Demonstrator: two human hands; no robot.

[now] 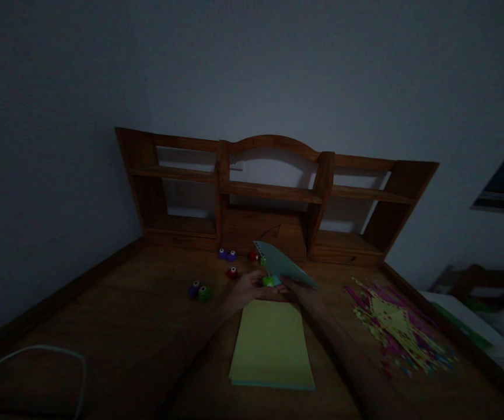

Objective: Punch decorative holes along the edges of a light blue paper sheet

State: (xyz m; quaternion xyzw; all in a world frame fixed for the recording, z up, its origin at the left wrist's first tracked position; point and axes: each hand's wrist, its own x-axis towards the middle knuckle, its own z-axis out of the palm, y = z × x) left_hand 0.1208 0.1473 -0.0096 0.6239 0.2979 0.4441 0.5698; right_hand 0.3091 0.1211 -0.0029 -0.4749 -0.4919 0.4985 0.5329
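My left hand [247, 287] is closed at the near side of a small bright green toy [268, 281], its fingertips against it. My right hand [300, 291] grips a pale blue sheet of paper [280, 261], which stands tilted up with a row of holes or marks along its left edge. The fingers of both hands come close together around the green toy, and the sheet partly overhangs it. Just below the hands a stack of yellow paper [273, 344] with a blue bottom edge lies on the wooden desk [147, 309].
Small round toys with eyes stand left of and behind my hands: purple [194, 288], green [205, 294], red [231, 272] and others. A heap of pink and yellow strips [394, 321] lies right. Behind rises a wooden shelf unit [273, 191]; a white cable [51, 348] curves front left.
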